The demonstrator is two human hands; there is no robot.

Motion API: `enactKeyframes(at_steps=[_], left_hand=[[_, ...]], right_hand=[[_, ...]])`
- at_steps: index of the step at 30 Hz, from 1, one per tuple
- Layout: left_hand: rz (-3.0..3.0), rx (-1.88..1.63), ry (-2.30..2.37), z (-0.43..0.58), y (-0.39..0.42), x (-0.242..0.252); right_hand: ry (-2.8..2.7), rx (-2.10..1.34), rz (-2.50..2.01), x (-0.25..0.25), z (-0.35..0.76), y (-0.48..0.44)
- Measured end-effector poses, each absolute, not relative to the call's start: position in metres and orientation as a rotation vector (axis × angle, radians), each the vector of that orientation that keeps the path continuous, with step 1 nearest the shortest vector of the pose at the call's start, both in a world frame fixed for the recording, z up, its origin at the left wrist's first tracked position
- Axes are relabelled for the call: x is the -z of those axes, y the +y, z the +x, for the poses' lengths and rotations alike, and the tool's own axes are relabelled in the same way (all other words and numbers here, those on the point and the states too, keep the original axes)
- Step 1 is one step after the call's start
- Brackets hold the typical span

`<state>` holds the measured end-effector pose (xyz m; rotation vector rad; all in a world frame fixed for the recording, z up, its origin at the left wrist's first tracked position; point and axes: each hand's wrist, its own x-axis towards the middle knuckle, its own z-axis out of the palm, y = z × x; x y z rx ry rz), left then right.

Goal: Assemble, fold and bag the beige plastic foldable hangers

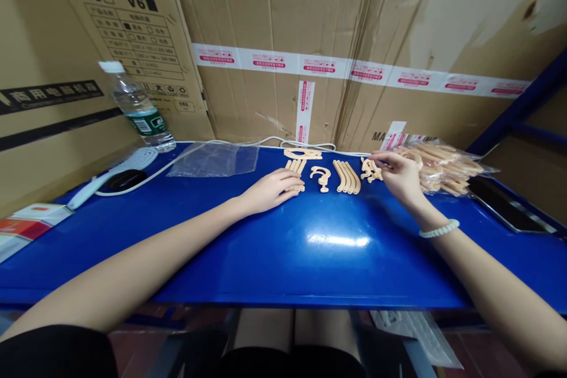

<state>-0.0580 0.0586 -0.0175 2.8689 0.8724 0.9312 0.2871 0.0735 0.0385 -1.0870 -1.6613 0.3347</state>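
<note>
My left hand lies on the blue table with its fingers stretched over a row of beige curved strips, covering part of them. My right hand is over the right end of the pieces, its index finger stretched out and thumb lower. Just beside its fingertips is a small heap of beige clip-like parts. Between the hands lie a beige hook-shaped piece with a knob at its foot and a second row of curved strips. Behind them is a flat beige looped piece.
Clear bags of beige parts sit right of my right hand, beside a dark phone. A flat plastic bag, white cable, water bottle and pale-handled brush are at left. Cardboard boxes wall the back.
</note>
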Motion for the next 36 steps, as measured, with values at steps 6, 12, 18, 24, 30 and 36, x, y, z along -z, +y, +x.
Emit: enactKeyframes(at_steps=[6, 12, 18, 24, 30, 36], left_hand=[[2.866, -0.965, 0.785, -0.059, 0.056, 0.012], [2.747, -1.182, 0.877, -0.058, 0.054, 0.010], [2.629, -1.305, 0.985, -0.055, 0.052, 0.013], [2.570, -1.360, 1.051, -0.058, 0.053, 0.016], [2.551, -1.389, 1.077, -0.058, 0.053, 0.015], [2.582, -1.392, 1.038, -0.057, 0.054, 0.015]], right_hand=[[-1.543, -0.625, -0.999, -0.040, 0.274, 0.062], [-1.490, -0.688, -0.985, -0.043, 0.265, 0.053], [-1.481, -0.743, -0.967, -0.042, 0.258, 0.047], [-1.518, -0.794, -0.929, -0.043, 0.245, 0.034], [-1.726, -0.711, -0.997, -0.035, 0.242, 0.037], [-1.923, -1.037, -0.997, -0.034, 0.235, 0.026]])
